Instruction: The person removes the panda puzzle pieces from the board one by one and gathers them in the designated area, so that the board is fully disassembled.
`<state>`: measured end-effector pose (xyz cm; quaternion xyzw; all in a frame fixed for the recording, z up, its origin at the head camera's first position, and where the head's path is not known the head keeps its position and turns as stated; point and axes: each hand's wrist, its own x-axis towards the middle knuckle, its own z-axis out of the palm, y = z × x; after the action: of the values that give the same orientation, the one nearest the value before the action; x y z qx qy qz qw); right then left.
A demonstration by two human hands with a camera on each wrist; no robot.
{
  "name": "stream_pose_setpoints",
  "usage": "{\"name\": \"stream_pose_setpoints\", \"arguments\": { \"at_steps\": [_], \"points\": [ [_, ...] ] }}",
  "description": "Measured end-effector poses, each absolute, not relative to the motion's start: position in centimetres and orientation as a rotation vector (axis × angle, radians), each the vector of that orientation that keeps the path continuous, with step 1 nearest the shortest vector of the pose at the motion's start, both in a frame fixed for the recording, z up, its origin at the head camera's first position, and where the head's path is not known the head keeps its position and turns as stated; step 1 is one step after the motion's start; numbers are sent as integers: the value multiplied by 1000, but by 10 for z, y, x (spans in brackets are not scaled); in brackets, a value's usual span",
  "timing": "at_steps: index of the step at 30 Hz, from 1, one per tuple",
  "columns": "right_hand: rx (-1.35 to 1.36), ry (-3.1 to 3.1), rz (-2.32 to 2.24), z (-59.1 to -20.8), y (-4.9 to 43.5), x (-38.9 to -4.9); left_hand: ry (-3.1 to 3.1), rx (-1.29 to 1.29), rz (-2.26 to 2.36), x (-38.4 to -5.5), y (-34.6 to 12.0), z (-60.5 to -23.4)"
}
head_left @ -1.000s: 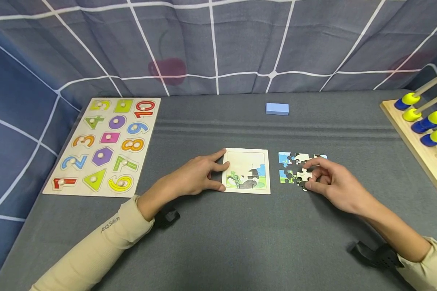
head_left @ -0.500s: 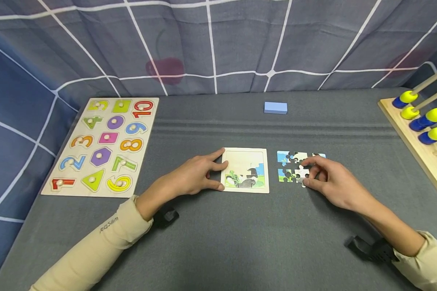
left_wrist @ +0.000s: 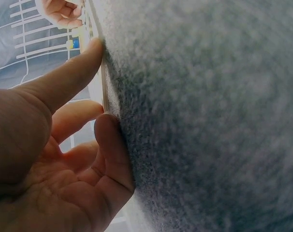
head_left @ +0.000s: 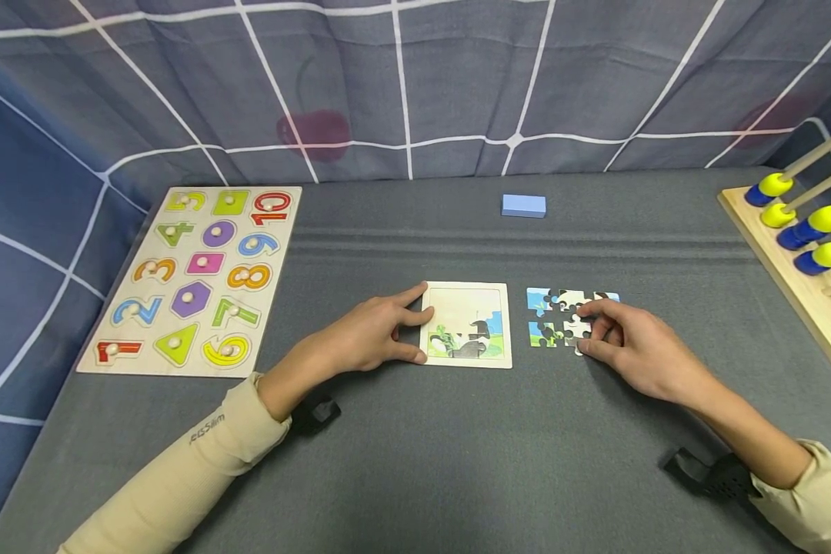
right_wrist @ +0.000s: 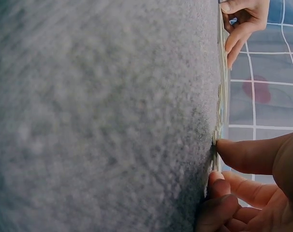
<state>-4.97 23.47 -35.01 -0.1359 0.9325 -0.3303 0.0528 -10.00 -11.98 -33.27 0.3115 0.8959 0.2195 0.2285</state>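
A square wooden puzzle tray (head_left: 468, 289) lies on the grey table in the head view, with a panda picture partly laid in its lower area. My left hand (head_left: 367, 331) holds its left side, forefinger at the upper corner and thumb at the lower one. To the right of the tray lie several loose jigsaw pieces (head_left: 538, 298). My right hand (head_left: 640, 346) pinches a black-and-white jigsaw piece (head_left: 577, 328) between thumb and forefinger, low over the table. The fingers cover part of the pieces behind. In the right wrist view the thumb (right_wrist: 250, 155) meets the piece's edge.
A wooden number-and-shape board (head_left: 195, 281) lies at the left. One blue block (head_left: 523, 205) sits near the back curtain (head_left: 457, 85). At the far right stands a wooden rack (head_left: 775, 265) with yellow and blue beads on rods.
The jigsaw piece in my right hand has shifted slightly left among the loose pieces, then a little back to the right. My left hand stays on the tray.
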Motion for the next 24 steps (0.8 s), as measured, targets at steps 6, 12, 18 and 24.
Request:
{"name": "stream_pose_setpoints", "arguments": {
  "at_steps": [6, 12, 18, 24],
  "points": [
    [-418, 2834, -993, -349, 235, -48, 2465, 871, 604, -100, -118, -333],
    [-463, 2841, -1032, -351, 237, -46, 2463, 875, 602, -100, -118, -332],
    [-515, 2844, -1057, -354, 236, -47, 2466, 864, 595, -100, -120, -332],
    [-506, 2842, -1055, -351, 236, -48, 2465, 863, 601, -99, -120, -332]
  ]
}}
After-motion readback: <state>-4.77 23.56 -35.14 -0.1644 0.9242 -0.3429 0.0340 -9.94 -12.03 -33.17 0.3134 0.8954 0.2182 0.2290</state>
